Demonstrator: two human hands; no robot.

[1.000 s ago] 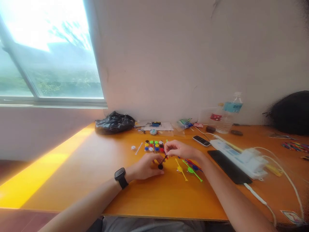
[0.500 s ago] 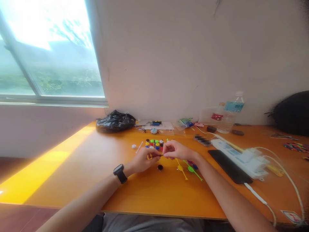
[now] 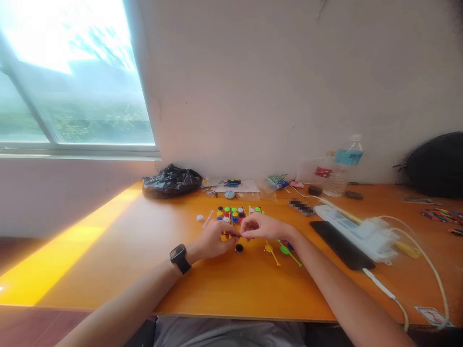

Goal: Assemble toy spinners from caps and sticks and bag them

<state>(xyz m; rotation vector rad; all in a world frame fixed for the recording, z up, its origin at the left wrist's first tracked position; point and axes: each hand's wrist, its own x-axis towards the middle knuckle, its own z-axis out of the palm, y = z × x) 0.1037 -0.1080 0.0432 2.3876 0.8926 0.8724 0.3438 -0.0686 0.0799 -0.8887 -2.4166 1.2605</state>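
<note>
My left hand [image 3: 216,239] and my right hand [image 3: 261,226] meet over the orange table [image 3: 126,250], fingertips pinched together on a thin dark stick [image 3: 236,235] held between them. A small black disc [image 3: 239,248] lies on the table just below the hands. Behind the hands sits a cluster of small coloured caps [image 3: 231,214]. To the right of the hands lie a yellow stick with a disc [image 3: 270,251] and a green one [image 3: 289,253]. A black watch [image 3: 179,257] is on my left wrist.
A black plastic bag [image 3: 171,180] lies at the back by the wall. A water bottle [image 3: 343,166], a black phone [image 3: 338,243], a white power strip [image 3: 361,231] with cables, and a white stick [image 3: 208,219] lie on the table. A dark round shape [image 3: 434,166] sits far right.
The black disc that hung on the stick in my right hand now lies on the table. Both hands have come together and pinch the stick between them.
</note>
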